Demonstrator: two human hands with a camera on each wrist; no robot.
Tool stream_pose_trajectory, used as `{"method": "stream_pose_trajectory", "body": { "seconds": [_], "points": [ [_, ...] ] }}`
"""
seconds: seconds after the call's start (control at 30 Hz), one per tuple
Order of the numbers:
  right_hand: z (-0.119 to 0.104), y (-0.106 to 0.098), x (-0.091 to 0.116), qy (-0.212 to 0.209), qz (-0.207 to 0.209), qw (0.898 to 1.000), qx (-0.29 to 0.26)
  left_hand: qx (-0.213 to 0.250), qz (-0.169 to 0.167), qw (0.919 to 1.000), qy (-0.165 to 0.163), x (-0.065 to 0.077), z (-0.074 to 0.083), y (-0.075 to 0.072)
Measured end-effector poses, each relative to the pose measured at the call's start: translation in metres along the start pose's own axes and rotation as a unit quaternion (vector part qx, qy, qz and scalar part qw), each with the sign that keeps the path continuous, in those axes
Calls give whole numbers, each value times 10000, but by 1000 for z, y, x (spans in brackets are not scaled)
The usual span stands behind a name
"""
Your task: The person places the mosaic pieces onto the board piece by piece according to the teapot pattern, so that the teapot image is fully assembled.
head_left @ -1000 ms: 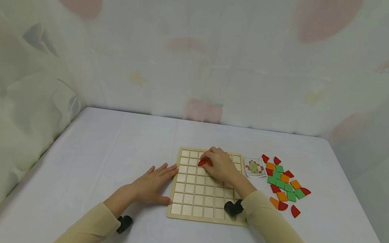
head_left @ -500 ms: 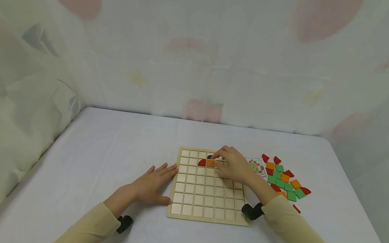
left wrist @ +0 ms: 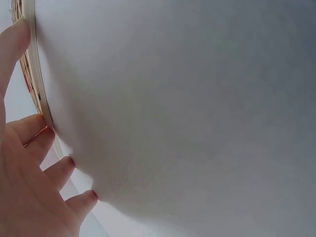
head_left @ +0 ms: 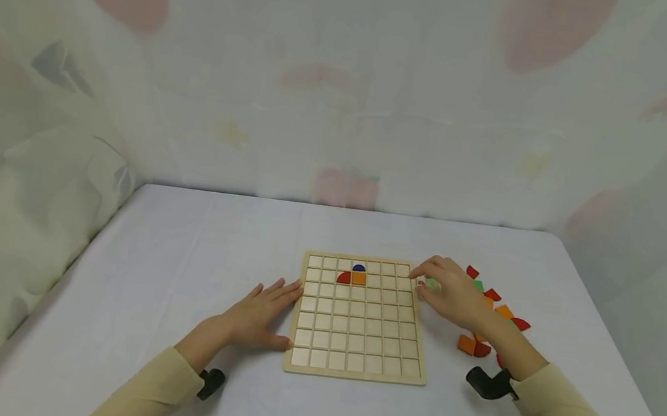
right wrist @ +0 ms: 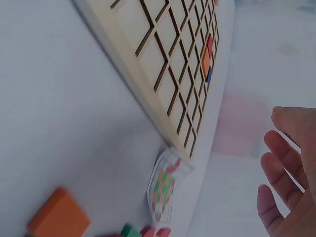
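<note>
A square wooden grid board [head_left: 356,325] lies on the table. Near its far edge sit a red quarter-circle tile [head_left: 343,278], an orange square tile [head_left: 359,278] and a blue half-round piece [head_left: 359,268]. My left hand [head_left: 258,315] rests flat on the table with spread fingers, its fingertips and thumb touching the board's left edge. Beyond the board's right edge, my right hand [head_left: 451,293] hovers with loosely bent fingers and nothing between them. In the right wrist view, a pattern card [right wrist: 163,187] lies by the board's corner; in the head view my right hand mostly covers it.
Loose red, orange and green tiles lie right of the board, partly behind my right hand and forearm; an orange square [head_left: 466,344] and a red quarter-circle [head_left: 520,324] show among them. A white cloth covers the table [head_left: 211,235]. Patterned fabric [head_left: 230,84] hangs behind it.
My right hand has let go of the red quarter-circle tile on the board and moved right, off the board toward the loose tiles. The orange and blue pieces came into sight. My left hand stays put.
</note>
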State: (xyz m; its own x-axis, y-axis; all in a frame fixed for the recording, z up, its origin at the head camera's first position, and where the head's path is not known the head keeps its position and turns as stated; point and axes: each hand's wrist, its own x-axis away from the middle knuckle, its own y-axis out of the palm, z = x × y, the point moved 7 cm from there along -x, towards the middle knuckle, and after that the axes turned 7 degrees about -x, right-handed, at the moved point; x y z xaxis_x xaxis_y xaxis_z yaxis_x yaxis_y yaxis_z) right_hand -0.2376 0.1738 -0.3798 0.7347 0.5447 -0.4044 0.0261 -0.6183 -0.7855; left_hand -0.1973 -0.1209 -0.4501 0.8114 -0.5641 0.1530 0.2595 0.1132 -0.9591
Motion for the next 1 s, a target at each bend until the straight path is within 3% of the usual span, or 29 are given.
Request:
{"method": "stream_pose_trajectory", "body": {
  "seconds": [0.17,0.43,0.67,1.0],
  "points": [
    [7,-17,20,211,119,9997,58,-20,-5,10000,-37,0,-2,-1],
    [31,-28,50,1075,247,9939,-3,76,-14,9999,-66,1,-3,-2],
    [48,-23,71,1716,90,9850,-136,40,23,10000,-24,0,-3,0],
    [63,-14,92,1996,22,9797,-181,95,-34,9999,-66,1,-3,2]
  ]
}}
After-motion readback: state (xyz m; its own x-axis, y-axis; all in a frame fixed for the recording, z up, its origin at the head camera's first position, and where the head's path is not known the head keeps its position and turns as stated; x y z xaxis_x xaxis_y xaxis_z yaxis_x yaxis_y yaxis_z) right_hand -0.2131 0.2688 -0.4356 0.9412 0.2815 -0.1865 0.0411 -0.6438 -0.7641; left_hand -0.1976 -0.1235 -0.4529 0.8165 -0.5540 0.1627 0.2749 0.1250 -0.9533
